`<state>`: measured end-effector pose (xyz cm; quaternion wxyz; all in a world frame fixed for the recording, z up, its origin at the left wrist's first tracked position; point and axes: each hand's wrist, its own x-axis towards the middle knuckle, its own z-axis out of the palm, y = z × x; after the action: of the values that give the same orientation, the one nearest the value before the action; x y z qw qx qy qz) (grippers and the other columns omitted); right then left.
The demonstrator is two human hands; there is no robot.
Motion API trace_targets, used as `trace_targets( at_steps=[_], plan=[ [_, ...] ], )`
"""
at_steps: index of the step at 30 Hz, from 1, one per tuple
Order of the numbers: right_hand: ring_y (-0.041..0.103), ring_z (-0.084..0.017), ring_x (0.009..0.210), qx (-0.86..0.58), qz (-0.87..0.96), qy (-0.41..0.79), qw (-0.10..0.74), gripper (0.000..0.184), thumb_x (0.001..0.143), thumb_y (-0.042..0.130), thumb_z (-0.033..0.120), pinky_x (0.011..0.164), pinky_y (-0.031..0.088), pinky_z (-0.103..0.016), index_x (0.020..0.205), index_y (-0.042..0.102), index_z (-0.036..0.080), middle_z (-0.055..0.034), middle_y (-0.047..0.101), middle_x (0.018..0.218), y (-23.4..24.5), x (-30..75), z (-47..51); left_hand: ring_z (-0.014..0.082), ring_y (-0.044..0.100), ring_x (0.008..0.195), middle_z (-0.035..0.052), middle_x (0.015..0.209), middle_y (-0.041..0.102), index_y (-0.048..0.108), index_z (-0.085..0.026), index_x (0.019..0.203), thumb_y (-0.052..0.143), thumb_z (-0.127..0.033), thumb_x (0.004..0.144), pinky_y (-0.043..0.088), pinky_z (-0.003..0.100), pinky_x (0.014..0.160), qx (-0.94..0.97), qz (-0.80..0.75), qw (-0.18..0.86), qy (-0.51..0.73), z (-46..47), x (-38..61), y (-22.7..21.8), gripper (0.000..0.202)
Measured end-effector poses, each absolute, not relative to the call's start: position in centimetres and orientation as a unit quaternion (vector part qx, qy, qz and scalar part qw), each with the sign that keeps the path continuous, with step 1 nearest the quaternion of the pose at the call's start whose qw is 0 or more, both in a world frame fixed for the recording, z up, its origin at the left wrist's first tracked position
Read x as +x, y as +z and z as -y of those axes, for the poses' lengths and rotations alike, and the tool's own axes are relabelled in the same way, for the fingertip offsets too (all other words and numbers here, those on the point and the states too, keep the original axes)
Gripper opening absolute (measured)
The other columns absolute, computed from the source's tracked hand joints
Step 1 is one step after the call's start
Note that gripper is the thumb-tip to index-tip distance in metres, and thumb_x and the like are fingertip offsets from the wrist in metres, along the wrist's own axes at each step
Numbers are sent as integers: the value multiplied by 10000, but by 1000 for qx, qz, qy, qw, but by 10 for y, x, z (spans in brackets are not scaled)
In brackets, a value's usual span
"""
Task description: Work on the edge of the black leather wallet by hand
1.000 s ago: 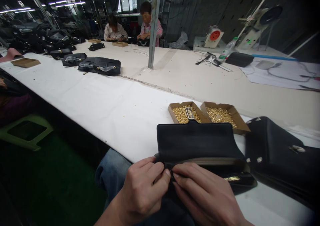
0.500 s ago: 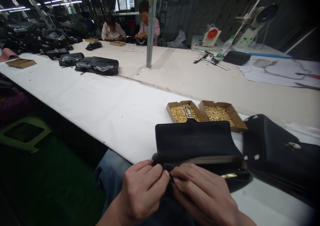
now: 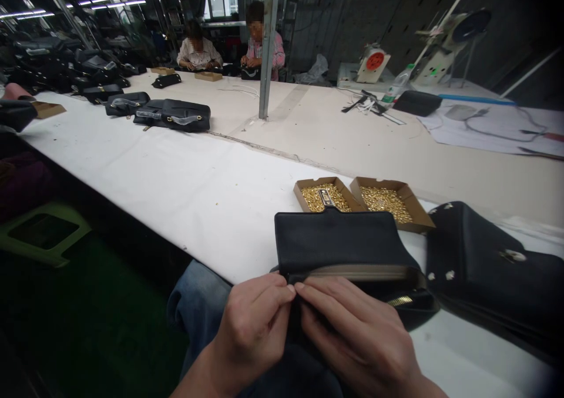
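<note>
A black handbag (image 3: 339, 239) lies in front of me with its flap raised, showing a beige lining and a gold zip. On the flap's tongue sits a gold metal plate (image 3: 325, 197). My left hand (image 3: 255, 321) pinches the bag's near left corner, fingertips pressed together. Right beside it, my right hand (image 3: 356, 327) grips the same edge with thumb and fingers, its fingertips almost meeting the left ones. Whatever small part may lie between the fingertips is hidden.
Two cardboard boxes (image 3: 422, 214) of small gold fittings stand behind the bag. Another black bag (image 3: 489, 263) lies at right. Several finished-looking bags (image 3: 174, 116) rest farther left along the white table (image 3: 176, 174). A metal post (image 3: 266, 63) rises midway; two people sit beyond. A green stool (image 3: 79, 230) stands at left.
Both hands have shifted slightly up at the bag's corner, and the fingertips have come closer together. The bag and its flap have tilted a little. A black bag has appeared at the far left edge.
</note>
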<state>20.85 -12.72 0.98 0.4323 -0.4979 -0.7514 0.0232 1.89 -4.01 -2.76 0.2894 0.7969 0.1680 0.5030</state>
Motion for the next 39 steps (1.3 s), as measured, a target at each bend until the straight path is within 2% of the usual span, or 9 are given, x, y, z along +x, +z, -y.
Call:
trace_targets(
  at_steps=[4,8,14,18,21,25,29,33,39],
  plan=[
    [784,-192,1030,-509,735,-7,447,259,1086,715,-42,928,656,-332,1266,786,131,-82,809,1169,10,203,122,179,798,988,109,1065,796,763,-121,1175,634,59,1059,672,270,866,770,-171,352,505,44,19,-25,250],
    [802,-202,1024,-512,733,-56,444,268,1063,747,-55,957,666,-346,1256,791,125,-84,829,1165,3,201,123,184,789,972,106,1058,791,758,-122,1186,647,57,1037,678,291,863,765,-177,344,515,47,18,-24,257],
    [783,-185,1001,-508,736,1,447,248,1073,729,-33,918,649,-322,1241,775,144,-75,806,1140,10,205,122,258,672,937,91,983,708,735,-159,1118,635,-101,1029,580,476,840,850,-199,238,425,30,11,-2,146],
    [732,-165,884,-518,735,11,438,212,1086,714,-7,797,599,-321,1190,755,173,-46,768,1049,15,205,119,333,690,1200,141,1202,704,715,-164,1122,599,-148,1058,580,575,1053,884,-188,204,376,16,8,12,133],
    [744,-173,931,-521,742,25,421,211,1096,709,10,820,601,-318,1220,753,175,-58,768,1098,14,207,117,315,689,1380,167,1401,707,700,-159,1213,585,-123,1084,624,485,1182,863,-168,289,379,13,10,10,178],
    [776,-210,1162,-502,763,49,404,287,1100,691,6,1029,621,-327,1330,744,169,-96,778,1313,11,212,115,243,776,1261,116,1329,792,724,-187,1269,629,-138,1100,677,369,1120,795,-185,408,410,14,9,1,200],
    [771,-206,1053,-489,786,85,369,242,1125,616,13,919,611,-335,1231,715,207,-68,775,1188,14,215,112,230,799,1233,85,1303,828,773,-190,1190,637,-124,1078,668,359,1118,764,-204,443,421,14,4,-6,189],
    [772,-214,1051,-476,805,68,348,205,1140,612,39,902,602,-344,1246,696,192,-80,777,1202,22,217,107,232,804,1215,75,1303,832,784,-193,1188,638,-137,1054,667,367,1108,751,-220,465,414,14,2,-7,206],
    [740,-219,899,-466,826,48,313,160,1147,617,58,768,557,-372,1233,688,173,-87,781,1115,29,220,102,246,789,1259,70,1395,796,685,-204,1519,623,-118,1036,667,385,1124,817,-182,404,369,12,-2,0,495]
  ],
)
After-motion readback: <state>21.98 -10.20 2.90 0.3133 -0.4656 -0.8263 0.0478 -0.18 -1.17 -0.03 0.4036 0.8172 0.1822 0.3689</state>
